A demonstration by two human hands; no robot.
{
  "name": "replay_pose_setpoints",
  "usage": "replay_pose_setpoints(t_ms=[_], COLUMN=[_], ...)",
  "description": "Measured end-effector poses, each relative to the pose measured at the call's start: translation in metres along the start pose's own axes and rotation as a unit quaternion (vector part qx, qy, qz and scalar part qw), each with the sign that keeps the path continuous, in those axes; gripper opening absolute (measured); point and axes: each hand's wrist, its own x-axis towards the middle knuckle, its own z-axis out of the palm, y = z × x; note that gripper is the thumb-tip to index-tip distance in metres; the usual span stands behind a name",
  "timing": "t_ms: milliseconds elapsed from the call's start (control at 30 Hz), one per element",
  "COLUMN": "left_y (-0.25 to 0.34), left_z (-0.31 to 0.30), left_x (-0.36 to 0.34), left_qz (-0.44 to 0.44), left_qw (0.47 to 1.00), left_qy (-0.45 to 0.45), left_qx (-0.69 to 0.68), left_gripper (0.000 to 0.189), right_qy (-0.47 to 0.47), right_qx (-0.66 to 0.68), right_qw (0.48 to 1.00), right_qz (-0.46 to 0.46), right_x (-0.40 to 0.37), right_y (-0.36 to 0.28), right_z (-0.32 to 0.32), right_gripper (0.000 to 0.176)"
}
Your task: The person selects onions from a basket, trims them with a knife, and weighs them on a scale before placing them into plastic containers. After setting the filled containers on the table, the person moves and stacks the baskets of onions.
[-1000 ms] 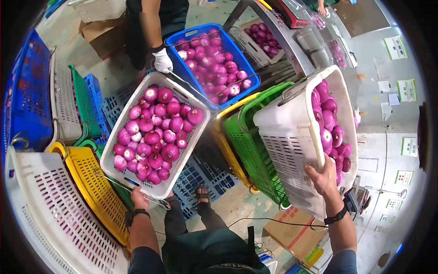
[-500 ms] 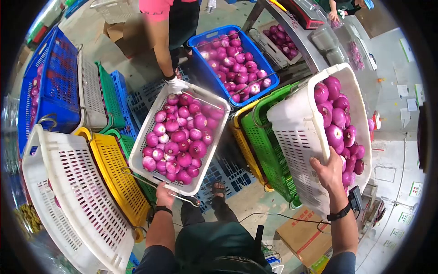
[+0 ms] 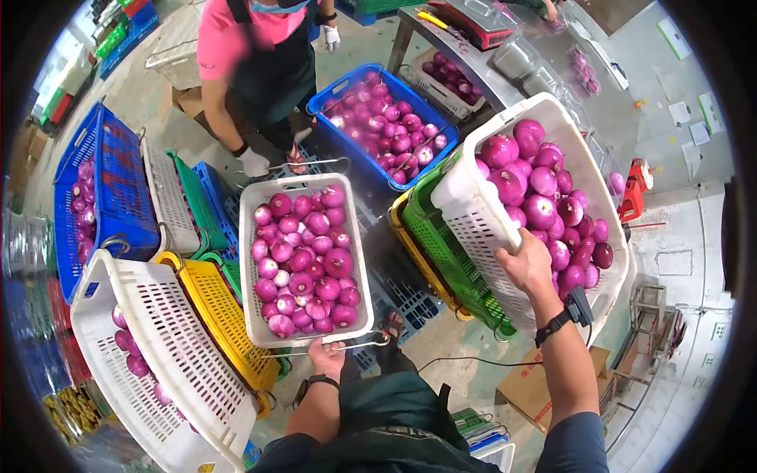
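My left hand point(image 3: 325, 356) grips the near end of a white plastic crate point(image 3: 280, 342) full of peeled red onions point(image 3: 301, 260), beside its metal wire handle point(image 3: 367, 344). At the far end, a co-worker's white-gloved hand point(image 3: 253, 162) is close to the other wire handle point(image 3: 303, 165). My right hand point(image 3: 527, 266) is closed over the left rim of a second white crate point(image 3: 473, 225), thumb outside and fingertips hidden inside. That crate also holds red onions point(image 3: 540, 211) and rests on a green crate point(image 3: 441, 252).
A blue crate point(image 3: 319, 126) of onions stands ahead. On the left are another blue crate point(image 3: 122, 177), a yellow crate point(image 3: 209, 315) and a tilted white crate point(image 3: 181, 347). A metal table point(image 3: 473, 67) is at the back right. A cardboard box point(image 3: 520, 386) lies near my right arm.
The middle crate has turned to sit straighter in front of me. The co-worker's gloved hand has shifted left of its far corner, and the co-worker stands more upright. My right hand remains on its crate.
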Motion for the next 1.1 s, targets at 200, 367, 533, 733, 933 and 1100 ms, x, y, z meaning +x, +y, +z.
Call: replay_pose_setpoints(t_ms=[200,367,533,733,933,1100], left_y=[0.002,0.008,-0.003,-0.012,-0.012,-0.021], left_z=[0.044,0.116,0.184,0.253,0.349,0.45], left_x=[-0.029,-0.071,-0.108,-0.108,-0.078,-0.052], left_qz=[0.052,0.079,0.113,0.084,0.058,0.031], left_qw=[0.998,0.996,0.993,0.996,0.998,0.999], left_qy=[-0.04,0.038,0.036,0.023,0.016,0.011], left_qx=[-0.019,-0.026,-0.015,-0.031,-0.013,0.006], left_gripper=[0.031,0.038,0.027,0.031,0.045,0.046], right_qy=[-0.024,-0.01,-0.016,-0.006,-0.001,-0.003], right_qx=[0.037,0.058,0.103,0.141,0.144,0.126], right_qw=[0.999,0.997,0.991,0.983,0.986,0.991], right_qz=[-0.006,-0.044,-0.085,-0.119,-0.087,-0.042], right_x=[-0.005,-0.006,-0.008,-0.008,-0.003,0.006], right_y=[0.002,0.013,0.025,0.033,0.028,0.02], right_z=[-0.014,-0.015,-0.022,-0.023,-0.03,-0.024], right_gripper=[0.052,0.047,0.048,0.047,0.046,0.037])
